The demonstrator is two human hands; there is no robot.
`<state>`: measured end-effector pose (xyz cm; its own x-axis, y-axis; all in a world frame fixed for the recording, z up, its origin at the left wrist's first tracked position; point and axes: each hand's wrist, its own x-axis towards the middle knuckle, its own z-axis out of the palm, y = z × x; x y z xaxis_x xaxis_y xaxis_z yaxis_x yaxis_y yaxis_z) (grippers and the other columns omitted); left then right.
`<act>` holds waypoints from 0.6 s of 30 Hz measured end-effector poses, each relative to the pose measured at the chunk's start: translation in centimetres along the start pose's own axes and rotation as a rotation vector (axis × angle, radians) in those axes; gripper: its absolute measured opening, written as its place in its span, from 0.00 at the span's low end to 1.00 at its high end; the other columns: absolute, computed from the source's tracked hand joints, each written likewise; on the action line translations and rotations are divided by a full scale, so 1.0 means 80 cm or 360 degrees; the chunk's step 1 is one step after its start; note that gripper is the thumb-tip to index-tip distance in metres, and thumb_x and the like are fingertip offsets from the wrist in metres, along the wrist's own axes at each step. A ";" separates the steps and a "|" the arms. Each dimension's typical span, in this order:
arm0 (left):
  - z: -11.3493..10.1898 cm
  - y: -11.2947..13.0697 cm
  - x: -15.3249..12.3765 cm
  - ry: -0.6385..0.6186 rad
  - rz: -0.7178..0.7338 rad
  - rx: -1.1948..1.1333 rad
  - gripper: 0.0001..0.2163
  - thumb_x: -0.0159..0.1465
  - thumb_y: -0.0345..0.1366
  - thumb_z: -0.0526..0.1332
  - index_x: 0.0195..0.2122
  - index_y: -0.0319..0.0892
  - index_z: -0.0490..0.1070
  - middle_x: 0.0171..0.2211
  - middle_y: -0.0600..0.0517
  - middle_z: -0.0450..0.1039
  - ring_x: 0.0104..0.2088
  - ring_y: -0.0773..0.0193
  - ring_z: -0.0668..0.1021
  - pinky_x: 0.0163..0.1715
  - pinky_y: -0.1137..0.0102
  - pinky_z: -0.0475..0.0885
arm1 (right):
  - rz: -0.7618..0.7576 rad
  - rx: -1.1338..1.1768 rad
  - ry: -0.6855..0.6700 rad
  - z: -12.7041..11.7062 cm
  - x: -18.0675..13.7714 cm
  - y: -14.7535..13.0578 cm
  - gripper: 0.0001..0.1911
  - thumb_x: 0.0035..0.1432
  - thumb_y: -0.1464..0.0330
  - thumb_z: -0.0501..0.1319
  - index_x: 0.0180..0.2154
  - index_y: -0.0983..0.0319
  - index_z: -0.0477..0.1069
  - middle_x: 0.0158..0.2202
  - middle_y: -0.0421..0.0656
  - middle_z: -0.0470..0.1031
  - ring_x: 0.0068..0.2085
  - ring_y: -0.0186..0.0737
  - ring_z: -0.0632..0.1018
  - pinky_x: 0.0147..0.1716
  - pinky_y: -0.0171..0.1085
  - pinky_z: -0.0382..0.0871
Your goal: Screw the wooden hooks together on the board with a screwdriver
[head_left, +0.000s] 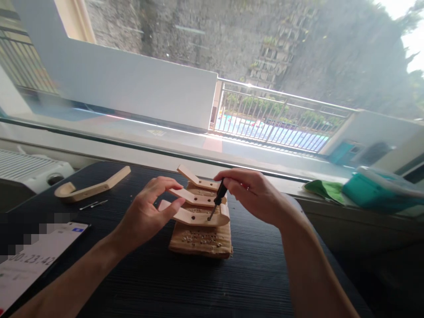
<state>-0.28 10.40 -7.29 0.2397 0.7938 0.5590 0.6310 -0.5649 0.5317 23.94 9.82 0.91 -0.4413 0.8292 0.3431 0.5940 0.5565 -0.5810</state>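
My right hand [253, 190] is closed around the black handle of a small screwdriver [218, 198]. Its shaft slants down, and the tip meets the right hole of the nearest wooden hook [200, 218]. This hook lies across a brown corrugated cardboard block [202, 240] marked with many small holes. Behind it, a middle wooden hook [202, 198] and a far wooden hook [198, 179] lie on the same block. My left hand [155, 201] has its thumb and index finger curved around the hooks' left ends, with the thumb over the nearest one. Its other fingers are mostly hidden.
Another wooden hook [92, 187] lies on the black table [258, 274] at left, with thin metal pieces [94, 204] beside it. A phone [43, 260] shows a timer. A window sill carries a green cloth [324, 191] and teal box [374, 187]. A radiator [33, 170] stands left.
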 end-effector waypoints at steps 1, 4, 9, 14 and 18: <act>0.001 0.001 -0.001 -0.0062 0.0135 0.0117 0.09 0.64 0.41 0.57 0.42 0.44 0.70 0.43 0.50 0.75 0.48 0.58 0.74 0.50 0.61 0.67 | -0.0030 -0.0029 0.0012 0.000 0.000 -0.001 0.14 0.63 0.70 0.52 0.42 0.62 0.76 0.35 0.42 0.77 0.32 0.32 0.72 0.31 0.31 0.64; 0.002 0.005 -0.002 -0.0278 0.0398 0.0407 0.07 0.64 0.39 0.57 0.39 0.46 0.72 0.42 0.52 0.76 0.49 0.56 0.72 0.51 0.58 0.62 | -0.0114 -0.0067 -0.0001 0.003 -0.001 -0.005 0.14 0.64 0.71 0.51 0.42 0.63 0.75 0.39 0.43 0.77 0.36 0.34 0.74 0.36 0.32 0.65; 0.003 0.016 -0.007 -0.0324 0.0494 0.0560 0.05 0.63 0.37 0.57 0.33 0.47 0.72 0.36 0.54 0.76 0.44 0.56 0.73 0.48 0.58 0.59 | -0.0195 -0.0192 0.0003 0.007 -0.002 -0.012 0.13 0.64 0.71 0.51 0.42 0.62 0.75 0.37 0.43 0.76 0.36 0.34 0.73 0.36 0.32 0.62; 0.009 0.022 -0.012 -0.0274 0.0516 0.0600 0.05 0.63 0.34 0.56 0.34 0.46 0.71 0.35 0.54 0.76 0.41 0.58 0.74 0.50 0.55 0.56 | -0.0082 -0.0371 0.0045 0.006 0.000 -0.013 0.12 0.66 0.68 0.52 0.36 0.62 0.73 0.28 0.38 0.73 0.27 0.30 0.68 0.29 0.32 0.56; 0.012 0.022 -0.014 -0.0257 0.0546 0.0587 0.05 0.63 0.33 0.56 0.35 0.46 0.71 0.35 0.54 0.75 0.41 0.59 0.75 0.51 0.55 0.56 | -0.0071 -0.0424 0.0055 0.009 0.003 -0.012 0.13 0.66 0.67 0.51 0.34 0.62 0.72 0.27 0.38 0.71 0.27 0.30 0.66 0.28 0.32 0.54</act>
<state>1.26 8.72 -7.60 0.5703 0.6184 0.5407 0.7072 -0.7045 0.0598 22.81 9.42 1.02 -0.4504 0.8024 0.3916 0.7326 0.5828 -0.3517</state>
